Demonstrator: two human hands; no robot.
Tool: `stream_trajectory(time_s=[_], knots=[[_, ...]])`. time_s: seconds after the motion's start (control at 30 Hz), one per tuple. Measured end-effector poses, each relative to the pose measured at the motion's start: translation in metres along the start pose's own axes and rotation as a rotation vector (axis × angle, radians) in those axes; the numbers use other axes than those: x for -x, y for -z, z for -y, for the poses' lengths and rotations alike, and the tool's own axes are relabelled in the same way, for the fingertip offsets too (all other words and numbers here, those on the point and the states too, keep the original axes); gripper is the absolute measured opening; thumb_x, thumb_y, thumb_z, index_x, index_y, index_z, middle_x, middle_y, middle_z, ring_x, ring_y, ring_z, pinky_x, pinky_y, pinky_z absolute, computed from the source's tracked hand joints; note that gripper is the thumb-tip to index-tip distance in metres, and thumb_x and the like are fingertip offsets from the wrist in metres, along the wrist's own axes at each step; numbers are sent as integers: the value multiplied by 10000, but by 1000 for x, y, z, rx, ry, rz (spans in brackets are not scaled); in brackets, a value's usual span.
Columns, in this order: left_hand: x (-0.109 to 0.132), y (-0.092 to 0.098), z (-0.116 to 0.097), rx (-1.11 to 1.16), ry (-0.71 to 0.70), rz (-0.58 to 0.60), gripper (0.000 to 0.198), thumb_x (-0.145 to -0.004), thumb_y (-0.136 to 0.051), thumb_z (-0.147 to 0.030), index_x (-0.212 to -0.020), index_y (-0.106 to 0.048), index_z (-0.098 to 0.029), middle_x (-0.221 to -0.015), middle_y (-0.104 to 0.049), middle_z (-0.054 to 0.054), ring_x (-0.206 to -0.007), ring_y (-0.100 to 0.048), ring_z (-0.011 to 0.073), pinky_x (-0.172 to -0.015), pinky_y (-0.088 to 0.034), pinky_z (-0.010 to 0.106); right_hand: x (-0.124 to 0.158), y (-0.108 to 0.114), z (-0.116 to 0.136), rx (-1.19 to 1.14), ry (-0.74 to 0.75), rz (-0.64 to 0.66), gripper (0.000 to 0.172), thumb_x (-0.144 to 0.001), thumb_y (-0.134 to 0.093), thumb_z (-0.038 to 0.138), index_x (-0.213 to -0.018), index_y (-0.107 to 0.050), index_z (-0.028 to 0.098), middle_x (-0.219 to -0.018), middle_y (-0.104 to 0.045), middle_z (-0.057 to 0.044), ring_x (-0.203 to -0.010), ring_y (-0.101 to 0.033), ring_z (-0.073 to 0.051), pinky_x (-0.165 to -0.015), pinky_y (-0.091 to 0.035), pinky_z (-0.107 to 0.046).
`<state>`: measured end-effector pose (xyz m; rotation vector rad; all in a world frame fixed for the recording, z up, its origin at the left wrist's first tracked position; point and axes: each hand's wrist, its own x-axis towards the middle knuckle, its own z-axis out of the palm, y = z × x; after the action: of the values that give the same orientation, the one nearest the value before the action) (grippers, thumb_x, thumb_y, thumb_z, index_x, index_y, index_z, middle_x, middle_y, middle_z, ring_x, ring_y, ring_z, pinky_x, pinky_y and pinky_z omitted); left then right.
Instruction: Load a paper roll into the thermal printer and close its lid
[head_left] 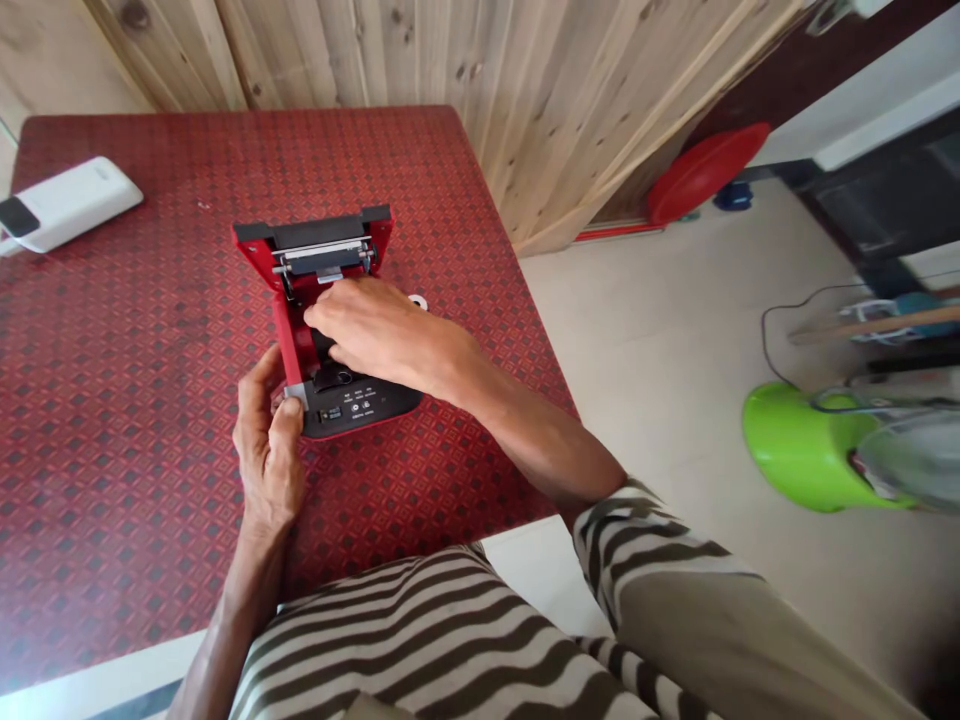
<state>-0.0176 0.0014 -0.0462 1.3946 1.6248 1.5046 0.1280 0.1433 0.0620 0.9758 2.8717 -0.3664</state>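
Observation:
A red and black device that looks like a small label printer (360, 410) lies on the table with its lid (330, 235) raised, a roller and a metal bar showing on the lid's inner side. Round the printer's near left corner my left hand (271, 445) is closed, thumb on top and fingers along the side. My right hand (375, 325) reaches over the open compartment, fingers curled down inside; what they hold, if anything, is hidden. Just beyond my right wrist peeks the white edge of a small ring-shaped thing (418, 301), partly covered.
The red patterned table (150, 430) stands against a wooden plank wall (420, 60). A white power bank-like block (79, 203) lies at its far left. On the floor to the right are a green plastic stool or tub (795, 450), cables and a red round basin (705, 175).

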Motion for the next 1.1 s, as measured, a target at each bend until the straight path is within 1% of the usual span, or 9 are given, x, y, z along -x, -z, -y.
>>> stream_trajectory(time_s=[0.17, 0.3, 0.4, 0.5, 0.63, 0.77, 0.83, 0.97, 1.1], knots=[[0, 0, 0, -6, 10, 9, 535, -1095, -582, -518, -1566, -648, -273, -1473, -725, 69, -1303, -690, 276, -1137, -533, 437, 27, 16, 5, -43, -15, -72, 278, -1084, -620, 128, -1319, -762, 172, -1273, -820, -119, -1240, -765, -304, -1040, -613, -441], [0, 0, -1, 8, 33, 12, 562, -1085, -589, -544, -1569, -649, -264, -1494, -717, 80, -1347, -677, 298, -1177, -519, 455, 74, 16, -8, -269, 38, -372, 216, -1056, -728, 215, -1259, -789, 254, -1247, -827, -20, -1225, -753, -251, -1112, -621, -447], [0, -2, -2, 44, 63, -20, 584, -1056, -629, -548, -1548, -676, -236, -1477, -729, 111, -1365, -678, 343, -1200, -511, 521, 114, -5, -29, -579, 25, -591, 266, -977, -852, 279, -1236, -793, 298, -1129, -843, 15, -1060, -782, -233, -1014, -661, -467], [-1, -3, -4, 70, 72, -42, 524, -1022, -666, -571, -1486, -728, -335, -1466, -744, 62, -1364, -683, 381, -1177, -526, 585, 139, -45, -46, -889, -112, -639, 305, -945, -870, 288, -1237, -783, 290, -1121, -843, 4, -979, -799, -215, -887, -665, -407], [-3, -5, -7, 27, 91, -63, 475, -1014, -642, -593, -1448, -743, -426, -1402, -774, -18, -1344, -703, 378, -1103, -562, 600, 136, -98, -50, -979, -270, -636, 294, -909, -829, 233, -1198, -779, 240, -1187, -853, -35, -1093, -806, -213, -1007, -630, -401], [-4, -7, -7, 59, 98, -66, 467, -1005, -633, -572, -1438, -753, -441, -1341, -796, -32, -1334, -708, 398, -1054, -564, 615, 115, -125, -44, -951, -238, -615, 273, -940, -766, 245, -1210, -775, 207, -1164, -860, -63, -1023, -816, -206, -978, -638, -395], [-4, -7, -7, 67, 107, -70, 481, -990, -646, -571, -1437, -754, -428, -1342, -798, -26, -1339, -703, 397, -1071, -566, 617, 113, -127, -44, -930, -219, -610, 272, -961, -758, 263, -1224, -779, 198, -1174, -862, -76, -1034, -818, -212, -989, -640, -406], [-4, -7, -7, 74, 107, -61, 488, -996, -633, -568, -1447, -746, -418, -1372, -785, -19, -1327, -703, 393, -1109, -548, 643, 126, -117, -53, -977, -235, -520, 431, -939, -782, 250, -1367, -745, 217, -1286, -848, -90, -1088, -825, -213, -991, -662, -409], [-4, -7, -6, 83, 118, -68, 497, -976, -656, -585, -1439, -755, -430, -1387, -781, 3, -1319, -688, 436, -1131, -522, 699, 123, -104, -73, -942, -380, -595, 251, -990, -737, 257, -1231, -795, 222, -1211, -861, -75, -1052, -825, -207, -946, -667, -393]])
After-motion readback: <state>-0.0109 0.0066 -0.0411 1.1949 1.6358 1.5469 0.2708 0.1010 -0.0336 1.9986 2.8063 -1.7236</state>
